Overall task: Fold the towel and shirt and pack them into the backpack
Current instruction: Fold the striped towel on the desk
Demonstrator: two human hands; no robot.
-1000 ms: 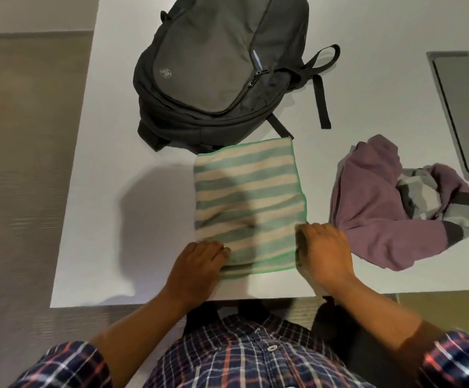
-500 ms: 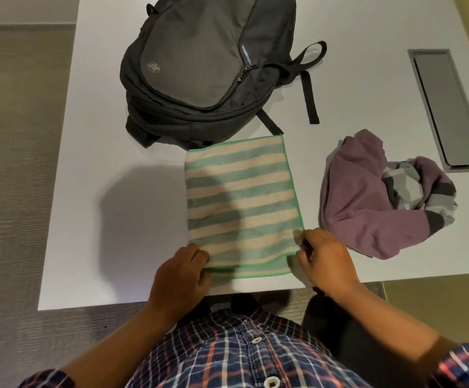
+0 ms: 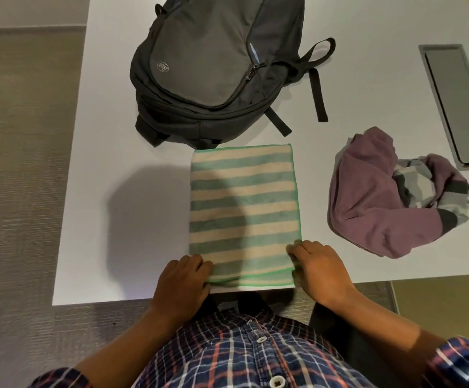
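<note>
Table: a white table (image 3: 116, 163) seen from above, with its near edge at 6 o'clock by the person's body.
Towel: the green-and-cream striped towel (image 3: 244, 203) lies flat in a folded rectangle, from the middle of the table down toward 6 o'clock. Its long sides run from 12 to 6, its stripes run across, and it has a bright green hem.
Towel's far edge: just beside the bottom of the backpack; whether they touch I cannot tell.
Left hand: the left hand (image 3: 181, 278) is at the towel's 7 o'clock corner, knuckles up. The fingers are curled over the corner and pinch it, and the hem is slightly raised and bunched there.
Right hand: the right hand (image 3: 321, 268) is at the towel's 5 o'clock corner. The fingers are bent over the right hem and hold the edge; the fingertips are blurred and the thumb is hidden.
Backpack: the dark grey backpack (image 3: 213, 65) lies front up at 12 o'clock, zips closed, with one strap trailing toward 2 o'clock.
Shirt: the purple shirt (image 3: 373, 203), with grey striped parts, lies crumpled in a heap at 3 o'clock from the towel, apart from it.
Panel: a grey recessed panel (image 3: 457, 105) is set in the table at 2 o'clock, beyond the shirt.
Floor: grey-brown carpet (image 3: 18, 163) lies at 9 o'clock.
</note>
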